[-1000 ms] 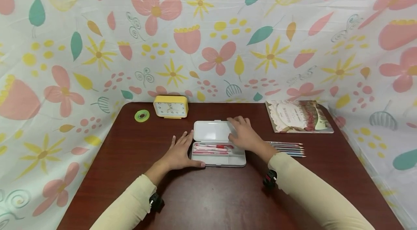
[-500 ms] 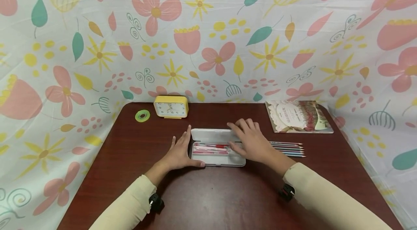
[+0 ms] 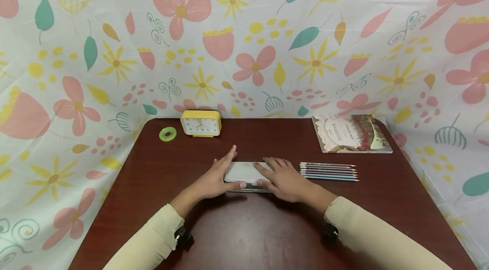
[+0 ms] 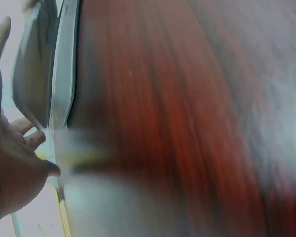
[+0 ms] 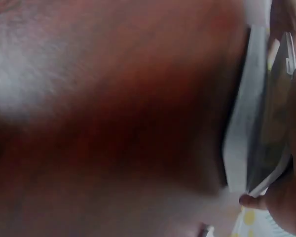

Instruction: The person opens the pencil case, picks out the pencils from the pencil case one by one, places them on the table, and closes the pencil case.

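In the head view a pale pencil case (image 3: 242, 172) lies at the middle of the table, its lid lowered over the tray. Both wrist views show a narrow gap between the lid (image 4: 32, 74) and the tray (image 5: 244, 113). My left hand (image 3: 210, 181) stands at the case's left end, fingers extended and thumb along the front edge. The right hand (image 3: 286, 180) rests on the right part of the lid with spread, relaxed fingers, its thumb near the front edge. The case's right end is hidden under it. The pens inside are covered by the lid.
Several pencils (image 3: 328, 171) lie in a row right of the right hand. A booklet (image 3: 351, 134) lies at the back right. At the back left are a yellow alarm clock (image 3: 200, 123) and a green ring-shaped roll (image 3: 167, 134). A flowered cloth (image 3: 252, 104) hangs behind the table.
The right hand has swung the lid from standing open at the back down towards the front, over the pens. The left hand has stayed at the case's left end.
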The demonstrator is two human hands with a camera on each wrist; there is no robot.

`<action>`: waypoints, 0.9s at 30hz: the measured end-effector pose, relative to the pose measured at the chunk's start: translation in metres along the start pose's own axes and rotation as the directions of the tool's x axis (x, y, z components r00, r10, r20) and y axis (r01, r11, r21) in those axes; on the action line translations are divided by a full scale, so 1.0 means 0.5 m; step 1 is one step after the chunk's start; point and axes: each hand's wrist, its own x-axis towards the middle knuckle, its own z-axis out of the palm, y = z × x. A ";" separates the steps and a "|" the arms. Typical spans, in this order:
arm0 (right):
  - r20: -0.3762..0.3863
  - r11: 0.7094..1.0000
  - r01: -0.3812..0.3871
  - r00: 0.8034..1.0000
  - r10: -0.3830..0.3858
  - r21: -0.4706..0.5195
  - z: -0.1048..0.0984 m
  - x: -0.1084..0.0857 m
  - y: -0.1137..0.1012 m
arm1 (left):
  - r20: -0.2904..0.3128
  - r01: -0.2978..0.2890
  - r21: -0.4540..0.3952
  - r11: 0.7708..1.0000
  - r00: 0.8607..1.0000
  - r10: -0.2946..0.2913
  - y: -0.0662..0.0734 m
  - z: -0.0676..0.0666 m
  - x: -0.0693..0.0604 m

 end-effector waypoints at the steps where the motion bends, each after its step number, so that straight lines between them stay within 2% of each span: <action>1: 0.017 1.000 -0.018 1.000 0.018 -0.011 0.006 0.001 -0.001 | 0.008 -0.014 0.029 0.999 1.000 0.013 0.004 0.002 0.002; 4: 0.046 0.997 -0.056 0.997 0.059 -0.062 0.026 0.002 -0.003 | 0.026 -0.038 0.126 0.991 0.999 0.035 0.016 0.009 0.005; 10: -0.003 0.989 -0.073 0.997 0.073 -0.126 0.050 -0.005 -0.012 | 0.034 -0.064 0.252 0.966 0.998 0.057 0.022 0.028 0.004; 18: -0.037 0.975 -0.073 0.997 0.066 -0.212 0.053 -0.001 -0.011 | 0.016 -0.086 0.318 0.944 0.996 0.085 0.021 0.033 0.004; 27: -0.031 0.978 -0.071 0.997 0.066 -0.198 0.053 0.008 -0.006 | 0.017 -0.090 0.334 0.938 0.996 0.089 0.017 0.029 0.009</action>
